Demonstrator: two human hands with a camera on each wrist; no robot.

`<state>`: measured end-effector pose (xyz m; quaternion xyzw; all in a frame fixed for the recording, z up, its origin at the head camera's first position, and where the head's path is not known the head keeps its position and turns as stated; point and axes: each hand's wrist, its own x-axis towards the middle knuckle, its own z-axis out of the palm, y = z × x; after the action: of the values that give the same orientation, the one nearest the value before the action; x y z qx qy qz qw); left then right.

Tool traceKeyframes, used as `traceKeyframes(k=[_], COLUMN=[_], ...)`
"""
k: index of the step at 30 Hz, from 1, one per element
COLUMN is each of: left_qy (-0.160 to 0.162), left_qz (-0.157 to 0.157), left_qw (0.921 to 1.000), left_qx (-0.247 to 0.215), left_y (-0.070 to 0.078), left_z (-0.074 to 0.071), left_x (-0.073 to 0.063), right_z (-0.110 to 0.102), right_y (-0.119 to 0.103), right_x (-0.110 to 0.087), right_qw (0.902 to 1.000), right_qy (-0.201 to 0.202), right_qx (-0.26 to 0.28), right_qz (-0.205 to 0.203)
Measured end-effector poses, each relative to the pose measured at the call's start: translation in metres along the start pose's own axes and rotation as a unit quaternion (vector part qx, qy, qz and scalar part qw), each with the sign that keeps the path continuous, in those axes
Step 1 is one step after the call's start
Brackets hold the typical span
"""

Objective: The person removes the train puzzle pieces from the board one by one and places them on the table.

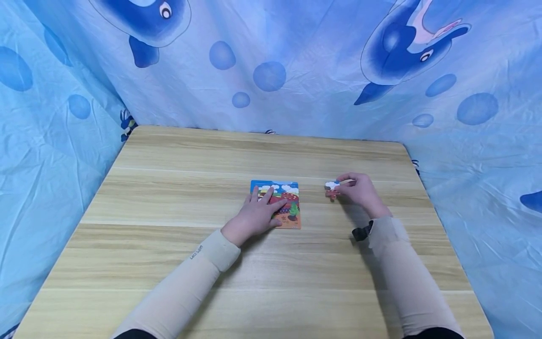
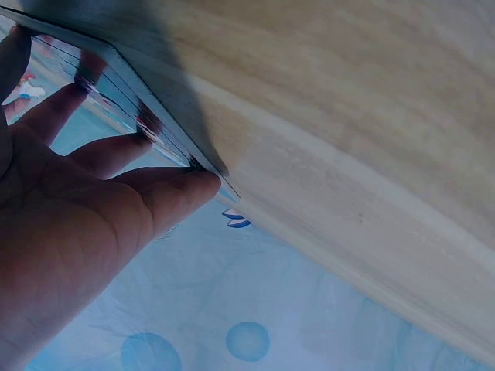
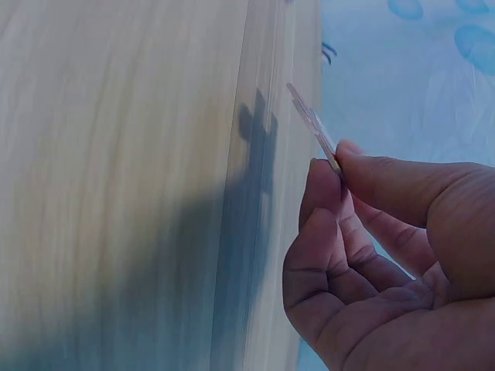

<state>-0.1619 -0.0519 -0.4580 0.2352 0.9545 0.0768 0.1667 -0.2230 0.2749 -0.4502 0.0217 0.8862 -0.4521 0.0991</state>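
Observation:
A small colourful jigsaw puzzle [image 1: 293, 207] with sky, clouds and red shapes lies flat on the table. My left hand [image 1: 256, 215] rests on its left and middle part with the fingers spread, hiding some of the picture. From the side, the left wrist view shows the fingertips of the left hand [image 2: 85, 201] against the puzzle's face. To the right of the puzzle, my right hand [image 1: 360, 190] pinches a loose puzzle piece [image 1: 332, 186] between thumb and forefinger. The right wrist view has this thin piece [image 3: 313, 125] nearly edge-on, held above the table with its shadow below.
The wooden table [image 1: 169, 197] reaches back to a blue curtain [image 1: 305, 99] printed with sea animals and bubbles, which also hangs at both sides. A dark wrist strap [image 1: 362, 232] sits at the right cuff.

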Motion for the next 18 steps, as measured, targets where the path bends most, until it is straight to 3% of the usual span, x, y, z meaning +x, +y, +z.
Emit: traceKeyframes(k=[10,18], left_qy=[-0.002,-0.002], left_qz=[-0.002,0.001], left_qw=[1.0000,1.0000], left_qx=[0.002,0.004], left_y=[0.000,0.000], left_z=[-0.001,-0.002], left_x=[0.000,0.000], right_z=[-0.016,-0.017], right_y=[0.011,0.016], right_x=[-0.001,-0.001], right_qw=[0.9987,0.9973], right_qy=[-0.020,-0.013], right_qx=[-0.003,-0.051], right_qz=[0.046,0.050])
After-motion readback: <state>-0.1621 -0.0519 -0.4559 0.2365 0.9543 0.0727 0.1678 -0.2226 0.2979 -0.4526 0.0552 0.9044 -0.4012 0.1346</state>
